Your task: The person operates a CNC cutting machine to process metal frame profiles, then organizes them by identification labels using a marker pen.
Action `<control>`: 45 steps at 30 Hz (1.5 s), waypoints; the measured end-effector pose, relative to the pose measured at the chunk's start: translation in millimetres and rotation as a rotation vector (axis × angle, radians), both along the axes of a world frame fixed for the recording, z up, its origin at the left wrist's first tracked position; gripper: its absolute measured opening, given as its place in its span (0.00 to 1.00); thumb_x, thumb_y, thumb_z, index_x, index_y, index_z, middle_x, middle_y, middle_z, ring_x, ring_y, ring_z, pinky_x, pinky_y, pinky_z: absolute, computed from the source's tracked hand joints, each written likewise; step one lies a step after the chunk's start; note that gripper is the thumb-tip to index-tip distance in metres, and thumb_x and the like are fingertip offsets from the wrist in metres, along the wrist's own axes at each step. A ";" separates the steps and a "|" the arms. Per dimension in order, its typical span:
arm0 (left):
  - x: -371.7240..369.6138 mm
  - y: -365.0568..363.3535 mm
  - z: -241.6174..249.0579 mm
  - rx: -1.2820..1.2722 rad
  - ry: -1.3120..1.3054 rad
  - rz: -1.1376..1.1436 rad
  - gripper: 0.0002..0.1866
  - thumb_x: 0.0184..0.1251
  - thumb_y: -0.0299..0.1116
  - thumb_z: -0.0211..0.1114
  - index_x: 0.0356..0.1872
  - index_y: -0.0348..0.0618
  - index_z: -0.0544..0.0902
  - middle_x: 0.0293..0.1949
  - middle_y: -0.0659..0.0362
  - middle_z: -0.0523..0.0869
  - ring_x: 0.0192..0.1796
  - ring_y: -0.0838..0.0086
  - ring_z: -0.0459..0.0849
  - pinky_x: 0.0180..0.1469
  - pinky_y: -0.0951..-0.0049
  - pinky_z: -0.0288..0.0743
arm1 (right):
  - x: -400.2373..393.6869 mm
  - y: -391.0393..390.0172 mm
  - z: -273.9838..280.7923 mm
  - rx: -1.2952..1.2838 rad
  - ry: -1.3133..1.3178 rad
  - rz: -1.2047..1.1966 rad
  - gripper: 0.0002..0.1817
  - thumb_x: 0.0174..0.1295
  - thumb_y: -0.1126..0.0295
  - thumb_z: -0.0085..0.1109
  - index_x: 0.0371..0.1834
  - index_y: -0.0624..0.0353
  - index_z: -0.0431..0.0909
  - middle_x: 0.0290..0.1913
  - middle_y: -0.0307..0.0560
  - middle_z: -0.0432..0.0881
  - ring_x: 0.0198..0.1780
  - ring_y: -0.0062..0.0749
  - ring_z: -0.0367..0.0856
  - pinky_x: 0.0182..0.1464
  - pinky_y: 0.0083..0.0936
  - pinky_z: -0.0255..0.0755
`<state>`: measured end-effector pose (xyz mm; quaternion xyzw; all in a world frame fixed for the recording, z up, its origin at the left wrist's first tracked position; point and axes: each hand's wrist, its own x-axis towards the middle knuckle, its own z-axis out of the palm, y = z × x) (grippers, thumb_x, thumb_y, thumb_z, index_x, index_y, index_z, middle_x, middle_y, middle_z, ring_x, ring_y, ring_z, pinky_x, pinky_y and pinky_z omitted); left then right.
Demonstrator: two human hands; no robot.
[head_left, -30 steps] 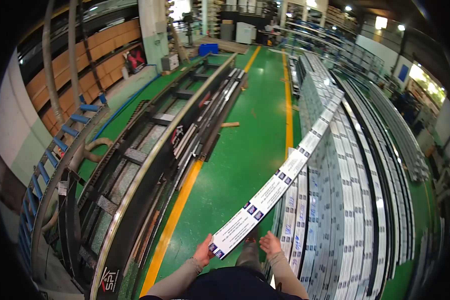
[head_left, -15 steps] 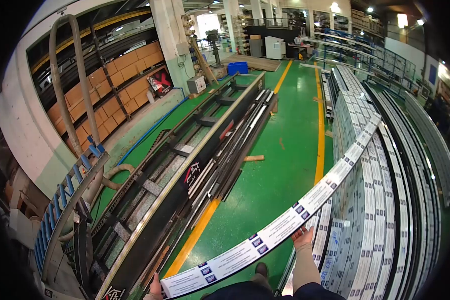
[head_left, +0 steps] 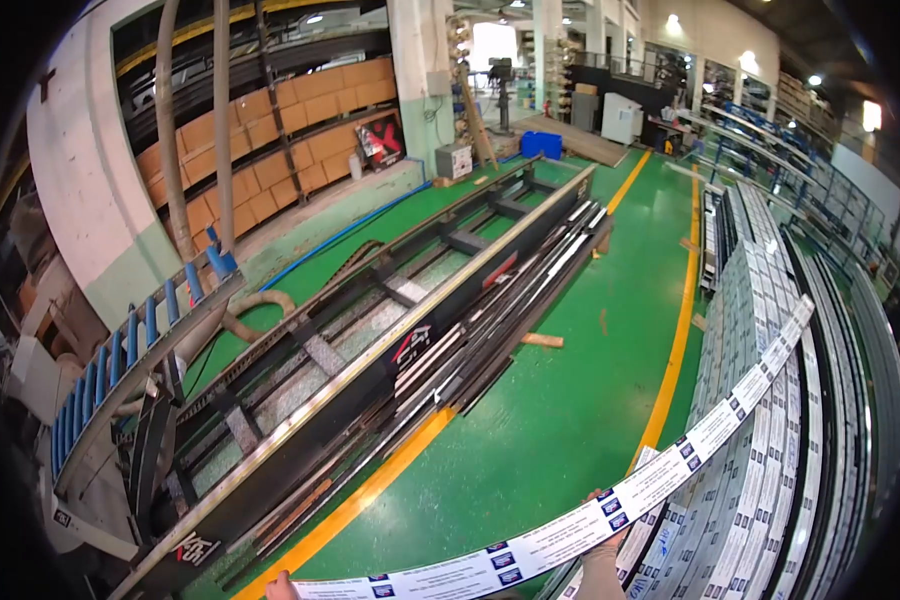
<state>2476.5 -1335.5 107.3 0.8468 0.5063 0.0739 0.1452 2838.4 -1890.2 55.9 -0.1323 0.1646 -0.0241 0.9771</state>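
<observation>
A long white profile (head_left: 560,538) with blue printed labels runs from the bottom left up to the right, looking curved through the lens. My left hand (head_left: 281,587) grips its near end at the bottom edge of the view. Farther along, my right hand (head_left: 602,550) is wrapped round the profile, with fingertips showing at its upper edge and the wrist below. The far end of the profile lies over a stack of similar wrapped profiles (head_left: 735,345) on the right.
A long black frame (head_left: 370,385) stands on the green floor to the left, with dark and silver bars (head_left: 490,320) beside it. A blue roller conveyor (head_left: 130,350) is at far left. Farther back are a blue bin (head_left: 541,144) and racks (head_left: 780,150).
The view has turned left, so the surroundings appear shifted right. The held profile and both hands sit lower in the view; both hands still hold it.
</observation>
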 end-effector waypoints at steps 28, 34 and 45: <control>-723.0 246.7 6.5 -0.105 -0.730 0.979 0.31 0.60 0.55 0.56 0.31 0.26 0.82 0.36 0.34 0.83 0.44 0.44 0.79 0.52 0.56 0.68 | -436.1 544.2 316.3 0.240 -0.315 0.822 0.17 0.70 0.58 0.53 0.52 0.58 0.71 0.40 0.44 0.75 0.40 0.31 0.73 0.51 0.34 0.71; -869.4 280.0 15.2 -0.067 -0.870 1.122 0.32 0.59 0.55 0.57 0.35 0.24 0.81 0.39 0.34 0.84 0.45 0.46 0.80 0.53 0.57 0.68 | -527.8 687.5 314.9 0.134 -0.619 0.999 0.13 0.75 0.62 0.40 0.54 0.56 0.67 0.42 0.39 0.71 0.45 0.28 0.70 0.60 0.31 0.66; -1230.6 328.2 8.7 0.112 -1.014 1.344 0.25 0.63 0.46 0.56 0.29 0.24 0.78 0.24 0.54 0.79 0.28 0.70 0.73 0.35 0.65 0.67 | -832.6 953.4 323.3 0.307 -0.505 1.392 0.17 0.71 0.58 0.49 0.55 0.56 0.71 0.48 0.42 0.76 0.52 0.32 0.75 0.64 0.33 0.64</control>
